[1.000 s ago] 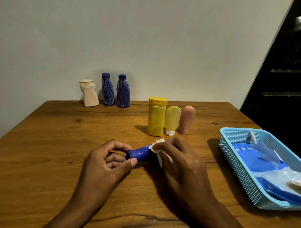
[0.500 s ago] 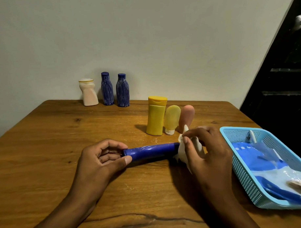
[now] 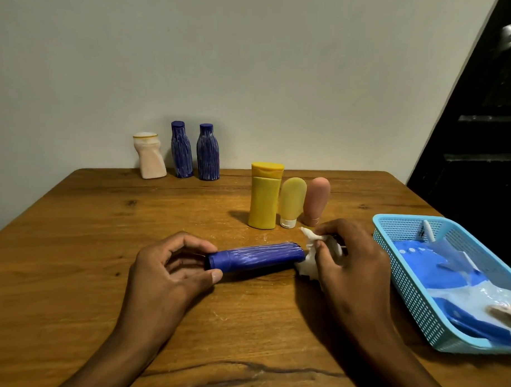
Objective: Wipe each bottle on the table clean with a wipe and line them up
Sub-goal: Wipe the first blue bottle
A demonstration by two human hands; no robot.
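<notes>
Blue bottle [image 3: 255,257] lies sideways, gripped by left hand [image 3: 167,279].

blue basket [image 3: 401,263] cut off at right edge, bottle [image 3: 255,257] cap hidden by left hand [image 3: 167,271]

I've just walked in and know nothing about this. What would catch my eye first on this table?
Front and centre, a dark blue streaked plastic bottle lies on its side on the wooden table, the left hand gripping its cap end while the right hand holds a crumpled white wipe at its base. Behind stand a bright yellow flip-top bottle and two small tubes; a light blue mesh basket sits on the right.
</notes>
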